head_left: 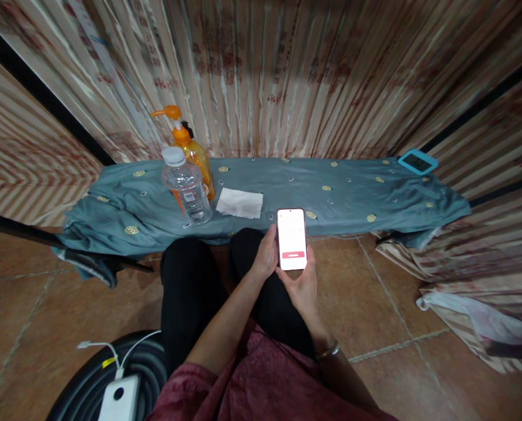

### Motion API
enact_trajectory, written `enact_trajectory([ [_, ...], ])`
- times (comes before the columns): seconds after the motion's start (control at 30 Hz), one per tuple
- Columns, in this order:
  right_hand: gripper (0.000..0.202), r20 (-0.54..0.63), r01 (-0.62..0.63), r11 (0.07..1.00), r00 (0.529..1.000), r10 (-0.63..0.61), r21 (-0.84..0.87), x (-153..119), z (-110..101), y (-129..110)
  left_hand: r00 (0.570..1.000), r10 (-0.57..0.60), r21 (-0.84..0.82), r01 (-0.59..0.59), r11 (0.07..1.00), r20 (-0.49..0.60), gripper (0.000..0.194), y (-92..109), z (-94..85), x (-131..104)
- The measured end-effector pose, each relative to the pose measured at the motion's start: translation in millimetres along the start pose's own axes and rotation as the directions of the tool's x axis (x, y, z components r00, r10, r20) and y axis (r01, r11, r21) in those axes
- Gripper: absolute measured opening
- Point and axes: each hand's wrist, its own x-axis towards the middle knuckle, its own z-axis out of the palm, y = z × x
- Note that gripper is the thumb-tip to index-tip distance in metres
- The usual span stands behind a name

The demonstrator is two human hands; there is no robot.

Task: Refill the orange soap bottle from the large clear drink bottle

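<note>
A smartphone (291, 237) with a bright white screen and a red bar near its bottom is held upright above my lap. My left hand (266, 254) grips its left edge, fingers curled behind it. Around the lower right corner wraps my right hand (301, 287), its thumb near the bottom edge; the fingers behind the phone are hidden. Just beyond, on the cloth-covered bench (352, 193), lies a folded white cloth or tissue (239, 203). Left of that stand a clear plastic bottle (189, 190) with a white cap and an orange pump bottle (199, 158) partly behind it.
A blue-framed digital device (417, 162) sits at the bench's right end. Patterned curtains (261, 76) hang behind, with dark poles at both sides. At lower left, a white power bank (119, 399) with a cable rests on a round black ribbed object (74, 374).
</note>
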Motion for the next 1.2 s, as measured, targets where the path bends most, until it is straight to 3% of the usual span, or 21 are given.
enact_trajectory([
  [1.2,0.106,-0.008,-0.027,1.000,1.000,0.026,-0.017,0.3,1.0,-0.8,1.000,-0.005,0.018,0.005,1.000,0.019,0.045,-1.3,-2.2,0.3],
])
